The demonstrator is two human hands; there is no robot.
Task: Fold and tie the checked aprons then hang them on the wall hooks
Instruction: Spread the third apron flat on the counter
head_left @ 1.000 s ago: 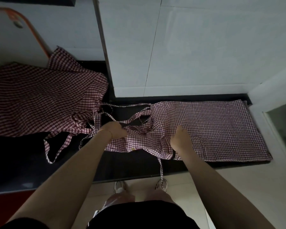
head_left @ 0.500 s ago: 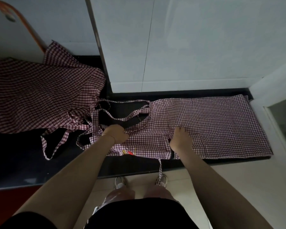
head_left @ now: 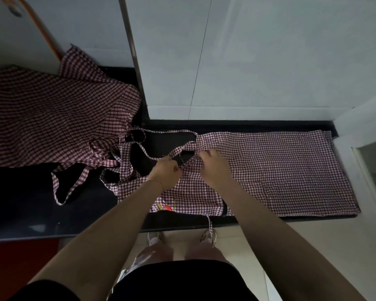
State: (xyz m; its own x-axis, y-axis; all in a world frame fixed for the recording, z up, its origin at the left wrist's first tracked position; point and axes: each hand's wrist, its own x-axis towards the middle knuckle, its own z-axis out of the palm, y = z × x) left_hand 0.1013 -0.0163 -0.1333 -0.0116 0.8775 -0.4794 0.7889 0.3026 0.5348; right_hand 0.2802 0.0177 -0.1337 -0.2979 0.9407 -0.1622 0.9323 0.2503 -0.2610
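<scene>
Second checked apron (head_left: 48, 118) running off the left edge, orange-rimmed board (head_left: 30, 25) cut by the top-left corner, red and yellow logo (head_left: 164, 207) half under the left forearm and unreadable, fingertips of both hands buried in folds, shoes (head_left: 154, 237) partly behind the counter edge (head_left: 182, 222).

a checked apron (head_left: 280, 170) lies spread flat on the dark table (head_left: 26, 209) across the centre and right of the frame. mid-frame, the left hand (head_left: 166, 170) pinches the cloth at the apron's top edge, and the right hand (head_left: 214, 165) just beside it grips the fabric where a strap (head_left: 159, 158) joins. a second apron (head_left: 52, 114) lies crumpled at the left, its ties (head_left: 72, 185) looping over the table. one thin tie (head_left: 210, 227) hangs off the front edge.
</scene>
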